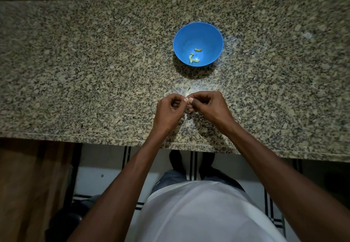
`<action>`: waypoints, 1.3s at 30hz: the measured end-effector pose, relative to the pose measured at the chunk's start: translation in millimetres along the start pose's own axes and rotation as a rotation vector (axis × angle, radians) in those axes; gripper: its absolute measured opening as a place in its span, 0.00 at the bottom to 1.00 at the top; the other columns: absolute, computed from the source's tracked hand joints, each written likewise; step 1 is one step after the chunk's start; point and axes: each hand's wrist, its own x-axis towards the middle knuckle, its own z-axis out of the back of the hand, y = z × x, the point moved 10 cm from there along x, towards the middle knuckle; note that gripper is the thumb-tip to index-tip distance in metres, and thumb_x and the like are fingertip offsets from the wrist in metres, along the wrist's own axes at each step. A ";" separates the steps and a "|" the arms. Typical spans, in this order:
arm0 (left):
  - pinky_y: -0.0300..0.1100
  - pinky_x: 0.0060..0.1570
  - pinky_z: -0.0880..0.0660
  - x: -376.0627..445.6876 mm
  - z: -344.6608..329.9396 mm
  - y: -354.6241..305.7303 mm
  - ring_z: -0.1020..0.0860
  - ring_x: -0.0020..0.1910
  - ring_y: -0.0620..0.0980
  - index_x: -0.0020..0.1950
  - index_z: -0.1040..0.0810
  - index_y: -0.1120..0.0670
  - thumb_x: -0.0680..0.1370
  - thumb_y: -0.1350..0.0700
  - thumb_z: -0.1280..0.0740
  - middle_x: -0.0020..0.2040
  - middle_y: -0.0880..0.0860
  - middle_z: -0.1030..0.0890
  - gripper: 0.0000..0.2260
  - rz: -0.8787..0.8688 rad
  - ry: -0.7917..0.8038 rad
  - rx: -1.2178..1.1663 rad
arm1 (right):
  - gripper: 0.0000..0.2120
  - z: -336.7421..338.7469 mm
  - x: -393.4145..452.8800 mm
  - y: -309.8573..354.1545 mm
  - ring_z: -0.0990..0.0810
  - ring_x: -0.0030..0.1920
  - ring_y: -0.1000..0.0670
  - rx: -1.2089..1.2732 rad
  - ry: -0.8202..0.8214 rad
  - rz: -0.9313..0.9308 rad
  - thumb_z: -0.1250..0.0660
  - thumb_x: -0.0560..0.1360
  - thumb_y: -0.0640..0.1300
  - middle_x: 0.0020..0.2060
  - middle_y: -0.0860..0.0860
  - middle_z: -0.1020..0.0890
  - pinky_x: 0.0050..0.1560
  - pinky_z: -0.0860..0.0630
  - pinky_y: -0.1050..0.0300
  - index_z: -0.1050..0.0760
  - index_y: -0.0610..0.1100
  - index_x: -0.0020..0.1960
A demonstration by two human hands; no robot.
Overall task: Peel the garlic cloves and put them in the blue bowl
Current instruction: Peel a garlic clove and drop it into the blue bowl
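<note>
— Where are the hands?

— Both are low over the near part of the speckled granite counter (94, 71), brought together so the fingertips meet. The left hand (169, 109) has its fingers curled, thumb and forefinger pinching a small pale garlic clove (186, 95). The right hand (206, 104) is curled too, its thumb and forefinger nipping the same clove from the other side.

— So the clove is held by both?

— Yes, it sits right between the two sets of fingertips, with a wisp of papery skin sticking up just beyond them. Most of the clove is hidden by the fingers, so how much skin is on it I cannot tell.

— And the bowl?

— The blue bowl (198, 44) stands upright on the counter straight beyond the hands, a little toward the right hand's side, well apart from the fingertips. Its shadow falls on the counter between it and the hands.

— Anything in it?

— A few small yellowish peeled garlic pieces (195, 57) lie on its bottom, toward the side nearest the hands.

— Anything else nearby?

— Some faint pale scraps lie on the counter just under and beyond the fingertips; they are too blurred to name. Below the forearms, past the counter's near edge, there is a white shirt (198, 213) and a tiled floor (98, 177) with dark stripes.
</note>
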 end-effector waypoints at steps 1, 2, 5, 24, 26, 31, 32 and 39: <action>0.35 0.41 0.20 0.3 0.1 1.1 0.17 0.42 0.42 0.52 0.16 0.58 0.81 0.52 0.27 0.44 0.52 0.14 0.09 0.003 0.005 0.001 | 0.05 -0.7 -0.1 -1.9 0.11 0.44 0.43 0.010 0.001 -0.013 0.26 0.80 0.38 0.42 0.42 0.11 0.51 0.14 0.50 0.14 0.37 0.54; 0.36 0.42 0.20 -0.1 0.1 2.6 0.17 0.43 0.43 0.52 0.16 0.57 0.81 0.51 0.27 0.44 0.52 0.14 0.09 0.006 0.012 0.004 | 0.06 -1.9 -0.3 -4.0 0.11 0.44 0.43 0.026 0.008 -0.031 0.26 0.80 0.37 0.43 0.42 0.11 0.52 0.14 0.49 0.14 0.36 0.54; 0.38 0.43 0.19 -0.2 0.8 6.8 0.17 0.43 0.44 0.51 0.16 0.56 0.81 0.52 0.27 0.44 0.52 0.15 0.08 0.019 0.030 0.017 | 0.06 -5.4 -1.4 -8.0 0.12 0.43 0.46 0.089 0.036 -0.079 0.27 0.79 0.35 0.44 0.38 0.12 0.50 0.15 0.52 0.15 0.33 0.55; 0.41 0.47 0.17 -10.1 1.4 16.1 0.16 0.47 0.49 0.53 0.19 0.57 0.81 0.55 0.28 0.46 0.52 0.16 0.07 0.139 -0.069 -0.001 | 0.08 -8.8 -13.3 -1.8 0.12 0.49 0.55 -0.117 -0.052 0.007 0.26 0.79 0.40 0.49 0.51 0.11 0.56 0.14 0.50 0.13 0.45 0.58; 0.43 0.49 0.16 -10.4 -1.5 17.2 0.15 0.47 0.49 0.53 0.18 0.57 0.80 0.54 0.27 0.47 0.53 0.15 0.07 0.152 -0.058 -0.042 | 0.08 -7.8 -15.5 -2.4 0.11 0.49 0.52 -0.070 -0.042 0.016 0.26 0.79 0.40 0.48 0.50 0.11 0.56 0.14 0.50 0.13 0.44 0.57; 0.48 0.51 0.16 -10.7 -1.4 19.1 0.15 0.47 0.49 0.52 0.17 0.56 0.79 0.54 0.25 0.47 0.53 0.14 0.07 0.166 -0.058 -0.079 | 0.06 -0.5 -15.3 -7.7 0.11 0.47 0.48 0.014 -0.053 -0.016 0.26 0.79 0.39 0.44 0.46 0.11 0.51 0.14 0.51 0.14 0.41 0.55; 0.49 0.51 0.16 -10.7 0.8 19.2 0.15 0.47 0.48 0.52 0.17 0.56 0.78 0.58 0.25 0.47 0.52 0.14 0.05 0.157 -0.077 -0.071 | 0.05 0.0 -14.9 -9.7 0.11 0.47 0.47 0.040 -0.053 -0.037 0.26 0.79 0.39 0.43 0.45 0.11 0.51 0.15 0.50 0.14 0.40 0.55; 0.46 0.51 0.16 -13.2 -1.1 2.1 0.16 0.50 0.45 0.56 0.15 0.52 0.78 0.57 0.24 0.51 0.46 0.14 0.07 0.036 -0.016 -0.054 | 0.06 3.0 -14.3 -15.9 0.12 0.49 0.39 0.184 -0.022 -0.128 0.27 0.80 0.37 0.44 0.39 0.12 0.54 0.15 0.44 0.19 0.36 0.56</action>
